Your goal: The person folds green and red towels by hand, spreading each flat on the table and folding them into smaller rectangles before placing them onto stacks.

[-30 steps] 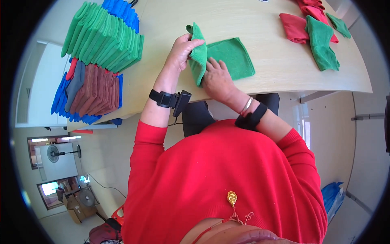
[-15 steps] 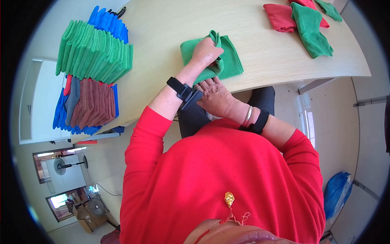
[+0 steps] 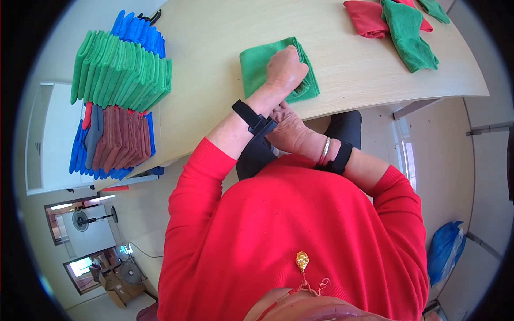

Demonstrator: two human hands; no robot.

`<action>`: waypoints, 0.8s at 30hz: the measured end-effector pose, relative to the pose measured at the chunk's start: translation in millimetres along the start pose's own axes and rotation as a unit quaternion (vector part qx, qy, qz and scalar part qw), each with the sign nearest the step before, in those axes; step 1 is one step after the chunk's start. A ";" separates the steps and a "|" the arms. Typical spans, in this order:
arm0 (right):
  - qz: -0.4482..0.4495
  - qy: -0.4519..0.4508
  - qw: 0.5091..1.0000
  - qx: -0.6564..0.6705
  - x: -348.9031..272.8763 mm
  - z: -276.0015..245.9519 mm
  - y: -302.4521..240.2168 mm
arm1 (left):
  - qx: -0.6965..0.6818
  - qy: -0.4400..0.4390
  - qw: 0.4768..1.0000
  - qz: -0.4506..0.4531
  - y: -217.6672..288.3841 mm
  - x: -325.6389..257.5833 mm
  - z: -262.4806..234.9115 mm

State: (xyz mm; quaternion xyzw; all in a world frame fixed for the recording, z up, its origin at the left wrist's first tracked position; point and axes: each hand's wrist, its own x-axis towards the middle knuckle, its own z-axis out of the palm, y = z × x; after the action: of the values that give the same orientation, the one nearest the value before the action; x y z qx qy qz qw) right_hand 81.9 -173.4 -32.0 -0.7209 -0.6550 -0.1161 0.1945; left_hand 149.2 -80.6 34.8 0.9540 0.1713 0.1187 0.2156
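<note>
A folded green towel [image 3: 256, 65] lies flat on the table near its front edge. My left hand [image 3: 287, 68] is closed on the towel's folded right part, its knuckles up and its fingertips hidden beneath. Just below, at the table edge, my right hand [image 3: 290, 130] rests palm down against the towel's near side. Its fingers look stretched out, though my left wrist partly covers them. Both wrists wear black straps, and a bangle [image 3: 325, 151] circles the right one.
Tall stacks of folded green towels [image 3: 120, 69], blue towels [image 3: 140, 33] and brown towels [image 3: 120, 136] stand at the table's left end. Loose red cloths [image 3: 365, 19] and a loose green cloth [image 3: 409, 40] lie at the far right. The table's front edge [image 3: 375, 107] curves across my lap.
My left hand has moved slightly right, bringing the towel's upper layer over so it lies flatter. The right hand has shifted slightly, with its fingers now more covered by my left wrist.
</note>
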 end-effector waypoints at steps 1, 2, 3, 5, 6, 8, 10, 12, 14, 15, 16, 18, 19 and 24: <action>0.000 -0.003 1.000 0.000 1.4 -1.9 -0.9 | 0.007 0.006 1.000 0.000 -1.7 -0.5 1.6; -0.001 -0.006 1.000 0.000 2.8 -3.8 -1.8 | 0.014 0.013 1.000 0.001 -3.7 -0.8 2.9; -0.001 -0.009 1.000 0.000 4.3 -5.8 -2.7 | 0.021 0.019 1.000 0.001 -6.2 -0.5 3.5; 0.011 -0.058 0.998 0.007 5.4 -10.6 -4.3 | -0.022 -0.004 1.000 -0.007 -12.8 0.9 2.9; 0.027 -0.106 0.994 0.014 7.1 -17.7 -5.9 | -0.065 -0.030 0.997 -0.014 -15.5 0.7 1.8; 0.043 -0.155 0.987 0.021 6.4 -18.9 -5.2 | -0.108 -0.057 0.992 -0.020 -18.7 -0.6 -4.5; 0.042 -0.044 0.998 0.026 0.1 -10.9 0.0 | -0.277 -0.068 0.958 -0.030 -29.3 -4.6 -23.5; 0.041 0.011 0.999 0.029 -0.7 -8.8 -0.1 | -0.359 -0.074 0.930 -0.037 -51.1 -13.8 -47.0; 0.035 -0.012 0.999 0.016 0.1 -11.2 0.0 | -0.021 0.037 0.992 0.115 -73.7 -22.1 -67.1; 0.031 -0.023 0.999 0.009 0.2 -12.1 0.8 | -0.023 0.038 0.993 0.114 -78.7 -24.0 -61.8; 0.026 -0.024 0.999 0.010 1.6 -12.8 0.2 | 0.043 0.043 0.984 0.170 -90.2 -29.1 -53.9; 0.023 -0.009 1.000 0.001 0.8 -14.6 -0.1 | 0.172 0.049 0.944 0.279 -105.3 -37.6 -41.8; 0.023 -0.003 1.000 -0.005 0.2 -15.7 0.0 | 0.170 0.049 0.944 0.278 -108.9 -38.3 -38.1; 0.001 -0.017 0.999 -0.035 -0.3 -31.3 1.0 | 0.172 -0.026 0.973 0.150 -102.6 -35.7 -22.7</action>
State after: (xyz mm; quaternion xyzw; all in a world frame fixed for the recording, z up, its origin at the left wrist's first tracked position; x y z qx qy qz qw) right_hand 85.6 -187.3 -4.2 -0.7295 -0.6533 -0.1265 0.1581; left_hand 81.4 1.3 3.0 0.9944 0.0381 0.0933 0.0320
